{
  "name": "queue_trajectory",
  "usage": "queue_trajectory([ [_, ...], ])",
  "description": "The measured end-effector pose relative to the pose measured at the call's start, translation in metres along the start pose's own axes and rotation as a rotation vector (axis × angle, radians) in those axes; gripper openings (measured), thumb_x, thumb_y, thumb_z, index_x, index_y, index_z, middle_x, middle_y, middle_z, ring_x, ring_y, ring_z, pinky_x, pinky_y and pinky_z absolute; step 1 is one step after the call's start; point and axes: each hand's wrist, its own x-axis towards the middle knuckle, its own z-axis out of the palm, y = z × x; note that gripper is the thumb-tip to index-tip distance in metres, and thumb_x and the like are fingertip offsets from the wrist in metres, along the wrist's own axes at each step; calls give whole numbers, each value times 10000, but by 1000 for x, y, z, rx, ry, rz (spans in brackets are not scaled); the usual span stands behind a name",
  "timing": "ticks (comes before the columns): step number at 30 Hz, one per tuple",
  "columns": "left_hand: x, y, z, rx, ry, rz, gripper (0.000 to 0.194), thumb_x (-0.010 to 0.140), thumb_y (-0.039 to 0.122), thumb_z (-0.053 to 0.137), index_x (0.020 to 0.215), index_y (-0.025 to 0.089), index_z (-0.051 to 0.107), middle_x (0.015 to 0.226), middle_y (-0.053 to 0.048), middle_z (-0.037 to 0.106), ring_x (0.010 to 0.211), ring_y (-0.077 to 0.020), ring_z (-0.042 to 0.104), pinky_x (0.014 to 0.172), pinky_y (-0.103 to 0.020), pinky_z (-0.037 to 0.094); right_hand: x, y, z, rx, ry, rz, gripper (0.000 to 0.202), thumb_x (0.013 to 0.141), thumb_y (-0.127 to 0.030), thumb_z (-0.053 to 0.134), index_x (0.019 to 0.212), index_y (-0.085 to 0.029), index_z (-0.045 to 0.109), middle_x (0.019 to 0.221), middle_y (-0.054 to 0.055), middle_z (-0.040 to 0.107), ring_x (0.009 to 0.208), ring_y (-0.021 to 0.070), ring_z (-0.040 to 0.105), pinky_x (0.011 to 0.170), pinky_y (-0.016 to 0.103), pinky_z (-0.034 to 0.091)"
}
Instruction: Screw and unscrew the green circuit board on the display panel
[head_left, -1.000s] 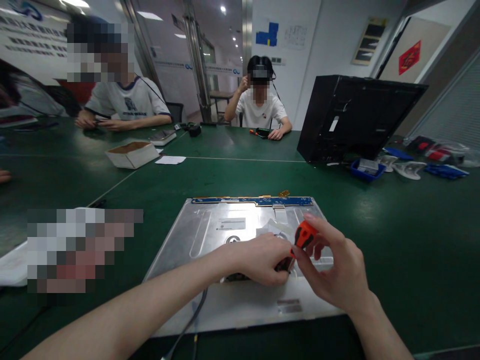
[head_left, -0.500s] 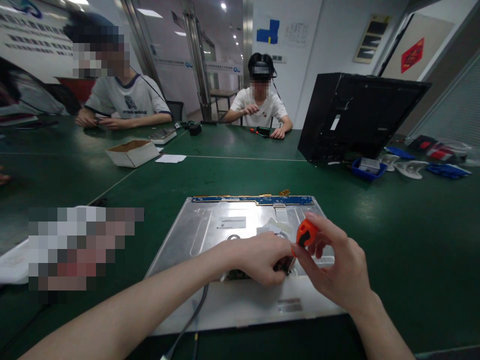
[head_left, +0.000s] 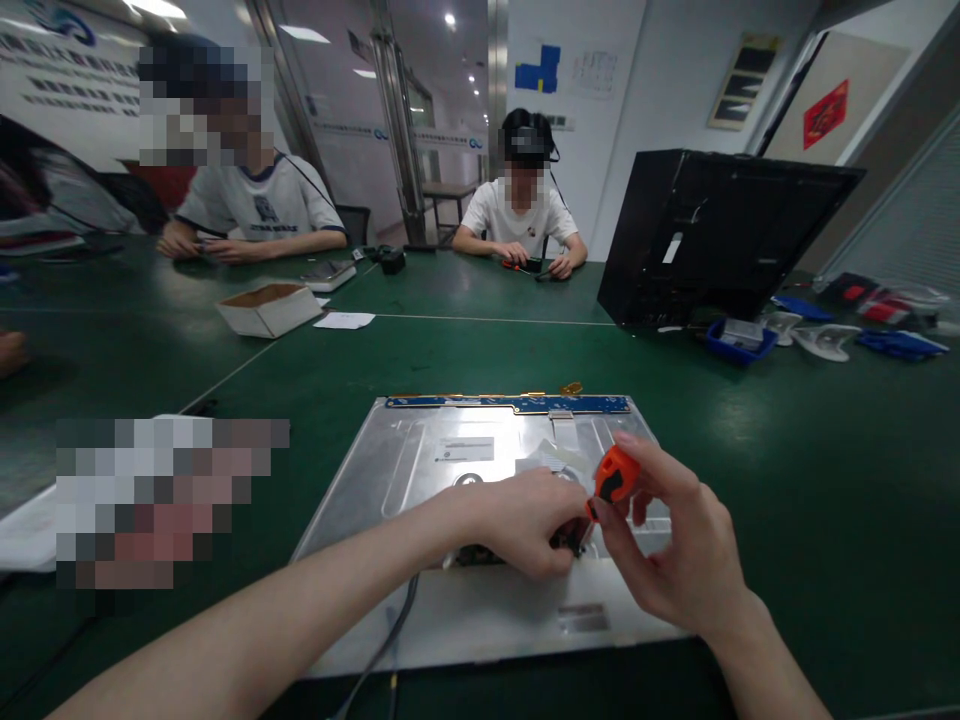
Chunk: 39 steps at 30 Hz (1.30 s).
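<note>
Nearest the wearer, a dark, thin cable point(head_left: 399, 612) runs off the near side of a flat, rectangular, silver metal-backed display panel point(head_left: 351, 515), which lies on a green tabletop point(head_left: 450, 350). The panel looks stiff but thin, probably moderately heavy for its depth and slick on its bare metal; its outer side edges seem the best holds, with both palms spread wide.

Over the panel's middle, the left hand point(head_left: 529, 522) reaches across with its fingers curled down at a green circuit board point(head_left: 478, 552); whether they pinch something or only press, I cannot tell. The board is likely light and brittle, best taken by its rim. Beside it, the right hand point(head_left: 694, 545) holds an orange-and-black screwdriver point(head_left: 617, 474) upright at a slant, its grip pinched between thumb and fingers. The chunky handle looks light, firm and easy to turn.

At the panel's far edge, a narrow blue circuit strip point(head_left: 465, 402) joins a pale flat ribbon point(head_left: 563, 430); both look fragile and poor places to hold.

Beyond lie an open white cardboard box point(head_left: 270, 318) and, to the right, a large black monitor casing point(head_left: 712, 240) near a small blue plastic tray point(head_left: 741, 352). Two people in white shirts sit across the tabletop.
</note>
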Motion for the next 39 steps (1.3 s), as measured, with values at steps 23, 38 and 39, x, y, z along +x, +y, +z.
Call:
queue_trajectory([
  [23,2,-6,7,-6,14,26,58,761,149,590,798,173,553,758,-9,592,679,-163,553,656,-283,463,-1,0,0,-8,11,-20,513,844,-120,573,1329,-151,410,784,-10,588,536,106,505,441,234,444],
  [38,1,-4,4,1,44,79,109,780,130,590,788,187,497,767,19,562,675,-137,532,630,-253,434,0,2,2,-31,32,-29,468,873,-183,612,1295,-173,409,744,-33,565,519,101,530,422,217,443],
  [39,1,-4,4,-1,49,79,108,779,128,590,784,187,500,770,19,562,678,-137,532,630,-254,433,0,2,2,-31,28,-27,472,873,-185,609,1299,-168,405,747,-30,567,523,103,532,423,219,444],
])
